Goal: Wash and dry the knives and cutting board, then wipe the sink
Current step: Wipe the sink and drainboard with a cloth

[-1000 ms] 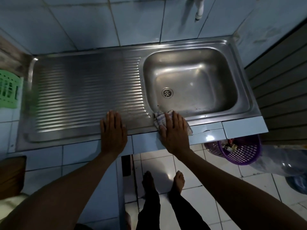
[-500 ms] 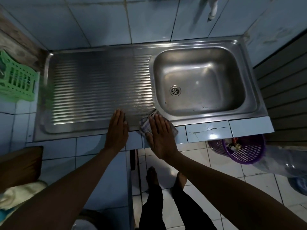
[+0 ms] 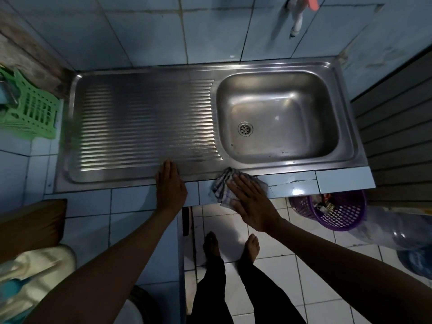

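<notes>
A stainless steel sink [image 3: 348, 146] with a ribbed drainboard [image 3: 145, 127] on its left fills the counter. Its basin holds only the drain [image 3: 245, 129]. My left hand [image 3: 170, 186] lies flat, fingers straight, on the front rim of the drainboard. My right hand [image 3: 252, 202] presses flat on a checked cloth [image 3: 222, 187] at the sink's front edge, below the basin's left corner; the cloth hangs partly over the tiled counter front. No knives or cutting board are in sight.
A green plastic rack [image 3: 30, 111] stands at the far left. A white tap [image 3: 296, 17] hangs from the blue tiled wall above the basin. A purple basket [image 3: 336, 211] sits on the floor under the counter's right end. My bare feet [image 3: 231, 246] stand on white floor tiles.
My right hand has slid the cloth left and back along the sink's front edge, now lower over the counter front. The left hand has stayed flat on the drainboard rim.
</notes>
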